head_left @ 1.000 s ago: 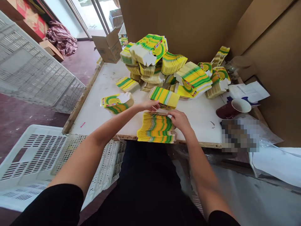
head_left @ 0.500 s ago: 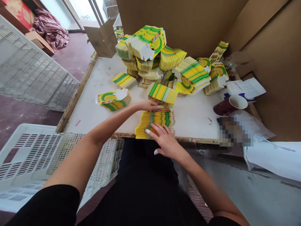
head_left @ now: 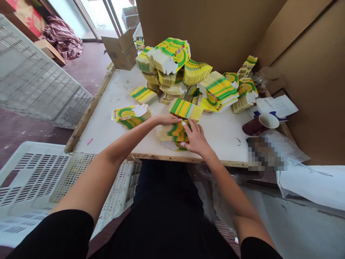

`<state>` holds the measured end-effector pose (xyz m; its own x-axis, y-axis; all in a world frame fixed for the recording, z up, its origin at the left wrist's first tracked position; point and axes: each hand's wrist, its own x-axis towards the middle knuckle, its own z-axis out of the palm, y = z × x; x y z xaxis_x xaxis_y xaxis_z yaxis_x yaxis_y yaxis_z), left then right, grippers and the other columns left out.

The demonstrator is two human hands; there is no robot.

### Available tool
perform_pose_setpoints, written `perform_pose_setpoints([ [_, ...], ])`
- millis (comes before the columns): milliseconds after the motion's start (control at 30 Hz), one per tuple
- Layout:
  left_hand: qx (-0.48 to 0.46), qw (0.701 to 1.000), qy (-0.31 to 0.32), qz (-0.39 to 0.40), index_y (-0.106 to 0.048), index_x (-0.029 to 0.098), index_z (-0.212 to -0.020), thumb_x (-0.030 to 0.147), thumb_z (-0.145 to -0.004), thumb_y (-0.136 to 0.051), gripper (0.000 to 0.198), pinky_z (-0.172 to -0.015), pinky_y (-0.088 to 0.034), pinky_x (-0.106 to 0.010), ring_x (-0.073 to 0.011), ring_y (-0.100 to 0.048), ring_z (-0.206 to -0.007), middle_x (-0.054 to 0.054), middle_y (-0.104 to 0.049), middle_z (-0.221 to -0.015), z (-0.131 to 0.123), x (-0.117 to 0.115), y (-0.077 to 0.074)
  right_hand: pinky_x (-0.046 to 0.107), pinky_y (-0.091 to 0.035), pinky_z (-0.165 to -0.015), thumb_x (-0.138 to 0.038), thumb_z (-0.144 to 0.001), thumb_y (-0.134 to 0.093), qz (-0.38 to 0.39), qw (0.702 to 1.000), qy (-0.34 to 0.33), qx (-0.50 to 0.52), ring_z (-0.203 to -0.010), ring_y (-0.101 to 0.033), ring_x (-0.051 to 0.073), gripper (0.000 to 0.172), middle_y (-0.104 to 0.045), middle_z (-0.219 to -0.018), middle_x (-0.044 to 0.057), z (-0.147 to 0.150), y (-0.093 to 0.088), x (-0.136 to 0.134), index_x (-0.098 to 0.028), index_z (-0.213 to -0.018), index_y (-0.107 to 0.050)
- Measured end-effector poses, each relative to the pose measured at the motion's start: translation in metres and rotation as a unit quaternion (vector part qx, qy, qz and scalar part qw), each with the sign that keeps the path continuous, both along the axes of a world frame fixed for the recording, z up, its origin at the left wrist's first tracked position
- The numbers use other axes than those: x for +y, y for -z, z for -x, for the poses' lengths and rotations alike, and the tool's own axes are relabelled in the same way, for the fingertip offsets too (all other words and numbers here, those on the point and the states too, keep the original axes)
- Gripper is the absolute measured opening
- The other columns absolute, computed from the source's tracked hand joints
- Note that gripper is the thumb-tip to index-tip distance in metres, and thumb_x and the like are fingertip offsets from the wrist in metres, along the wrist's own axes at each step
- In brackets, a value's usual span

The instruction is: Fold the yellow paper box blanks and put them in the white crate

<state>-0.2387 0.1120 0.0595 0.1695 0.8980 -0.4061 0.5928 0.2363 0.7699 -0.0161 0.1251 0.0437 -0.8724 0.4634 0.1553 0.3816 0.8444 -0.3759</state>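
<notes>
A stack of flat yellow-and-green printed cartons [head_left: 174, 132] lies near the table's front edge, partly blurred. My left hand [head_left: 168, 119] is at its far edge, fingers close together along the top and the thumb out of sight. My right hand [head_left: 198, 138] grips the stack's right end, with the thumb at the near side and the fingers over the far side. White covers show on the thumb and one fingertip. Just behind my hands lies another carton stack [head_left: 185, 108]. To the left rests a tilted carton stack [head_left: 132, 116].
A heap of carton stacks [head_left: 168, 57] rises at the back of the white table [head_left: 218, 144]. On the right are a maroon cup [head_left: 254, 126], papers [head_left: 277, 106] and a pixelated item [head_left: 266, 153]. White plastic crates [head_left: 29, 151] stand left; an open cardboard box [head_left: 121, 52] sits at the back-left corner.
The stack under my hands has turned over, with its pale edges now to the left. My right hand has moved up and away from me, round the right end. My left hand stays near the far edge.
</notes>
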Motion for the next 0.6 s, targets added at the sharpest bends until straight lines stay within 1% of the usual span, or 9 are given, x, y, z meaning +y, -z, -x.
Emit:
perform_pose_setpoints([
  [67, -0.010, 1.000, -0.007, 0.008, -0.069, 0.017, -0.106, 0.056, -0.086, -0.042, 0.052, -0.096, -0.037, -0.022, -0.0201, -0.053, -0.113, -0.005, -0.064, -0.125, -0.002, -0.003, 0.000, 0.063, -0.019, -0.110, -0.036, -0.065, -0.076, 0.001, 1.000, -0.009, -0.015, -0.142, -0.017, 0.043, 0.094, -0.019, -0.155, 0.022, -0.002, 0.003, 0.007, -0.015, -0.144, -0.031],
  [133, -0.026, 0.999, -0.012, 0.020, -0.069, 0.017, -0.110, 0.058, -0.086, -0.042, 0.055, -0.098, -0.037, -0.023, -0.0207, -0.053, -0.115, -0.005, -0.064, -0.126, -0.004, -0.006, 0.000, 0.064, -0.018, -0.110, -0.043, -0.062, -0.077, 0.002, 0.999, -0.015, -0.034, -0.142, -0.016, 0.043, 0.100, -0.019, -0.154, 0.023, -0.004, 0.005, 0.012, -0.015, -0.145, -0.029],
  [200, -0.056, 0.998, -0.021, 0.025, -0.069, 0.017, -0.109, 0.059, -0.084, -0.047, 0.053, -0.099, -0.037, -0.024, -0.0216, -0.053, -0.116, -0.005, -0.066, -0.124, -0.005, -0.007, 0.001, 0.064, -0.018, -0.109, -0.050, -0.061, -0.076, 0.004, 0.998, -0.019, -0.054, -0.141, -0.018, 0.043, 0.102, -0.021, -0.153, 0.023, -0.006, 0.004, 0.014, -0.015, -0.145, -0.030],
  [300, -0.142, 0.988, -0.062, 0.009, -0.071, 0.019, -0.104, 0.059, -0.079, -0.055, 0.050, -0.099, -0.040, -0.027, -0.0232, -0.056, -0.114, -0.003, -0.070, -0.115, -0.005, -0.011, 0.005, 0.065, -0.017, -0.109, -0.057, -0.062, -0.072, 0.002, 0.996, -0.021, -0.085, -0.139, -0.023, 0.043, 0.101, -0.028, -0.150, 0.022, -0.008, -0.002, 0.014, -0.015, -0.145, -0.031],
  [367, -0.205, 0.973, -0.105, 0.013, -0.073, 0.017, -0.097, 0.062, -0.077, -0.056, 0.052, -0.095, -0.044, -0.030, -0.0248, -0.060, -0.108, -0.005, -0.073, -0.106, -0.004, -0.016, 0.010, 0.064, -0.017, -0.110, -0.059, -0.062, -0.071, 0.001, 0.994, -0.019, -0.107, -0.138, -0.024, 0.043, 0.101, -0.030, -0.149, 0.022, -0.008, -0.008, 0.012, -0.015, -0.144, -0.033],
  [433, -0.261, 0.951, -0.162, 0.027, -0.074, 0.015, -0.090, 0.066, -0.075, -0.056, 0.056, -0.092, -0.047, -0.032, -0.0256, -0.064, -0.101, -0.007, -0.075, -0.099, -0.005, -0.024, 0.017, 0.063, -0.018, -0.110, -0.058, -0.062, -0.072, 0.004, 0.992, -0.011, -0.122, -0.139, -0.023, 0.043, 0.101, -0.030, -0.149, 0.022, -0.008, -0.013, 0.009, -0.014, -0.144, -0.034],
  [533, -0.337, 0.912, -0.233, 0.017, -0.073, 0.015, -0.090, 0.065, -0.069, -0.063, 0.055, -0.088, -0.050, -0.034, -0.0247, -0.067, -0.096, -0.008, -0.075, -0.096, -0.009, -0.038, 0.027, 0.062, -0.019, -0.110, -0.056, -0.063, -0.072, 0.009, 0.991, 0.001, -0.131, -0.140, -0.020, 0.042, 0.101, -0.026, -0.152, 0.022, -0.008, -0.015, 0.007, -0.013, -0.145, -0.033],
  [600, -0.369, 0.894, -0.255, -0.001, -0.072, 0.015, -0.092, 0.061, -0.064, -0.070, 0.054, -0.086, -0.051, -0.034, -0.0244, -0.068, -0.093, -0.009, -0.075, -0.094, -0.014, -0.046, 0.031, 0.063, -0.019, -0.111, -0.056, -0.065, -0.071, 0.009, 0.992, -0.001, -0.126, -0.141, -0.020, 0.042, 0.099, -0.025, -0.153, 0.022, -0.009, -0.014, 0.006, -0.013, -0.145, -0.033],
])
